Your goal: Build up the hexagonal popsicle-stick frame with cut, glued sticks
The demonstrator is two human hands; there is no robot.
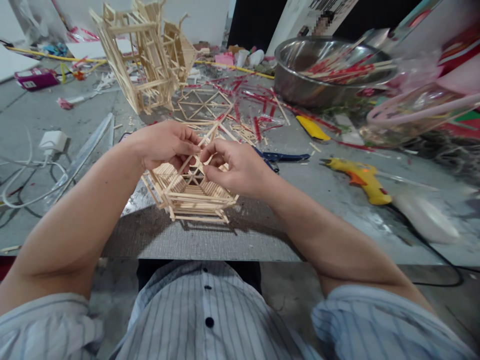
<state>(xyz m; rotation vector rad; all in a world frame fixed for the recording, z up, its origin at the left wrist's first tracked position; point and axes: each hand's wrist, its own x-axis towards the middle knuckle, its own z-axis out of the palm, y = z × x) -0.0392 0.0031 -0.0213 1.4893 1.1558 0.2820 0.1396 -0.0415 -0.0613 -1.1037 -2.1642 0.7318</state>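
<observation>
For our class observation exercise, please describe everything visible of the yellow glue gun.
The yellow glue gun lies on the grey table, to the right of the right hand, which does not touch it. Its body looks plastic, with an orange trigger and a dark-tipped nozzle pointing left. Its handle slants toward the table's front edge, and a black cord runs from the handle's end.

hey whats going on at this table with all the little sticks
A person in a striped shirt has the left hand and right hand close together at thin sticks slanting above a small, open frame of pale wooden sticks; how firmly each grips is unclear. A taller pale wooden stick structure stands behind. To the right, a yellow glue gun lies on the grey table, with a shiny metal bowl farther back.
</observation>
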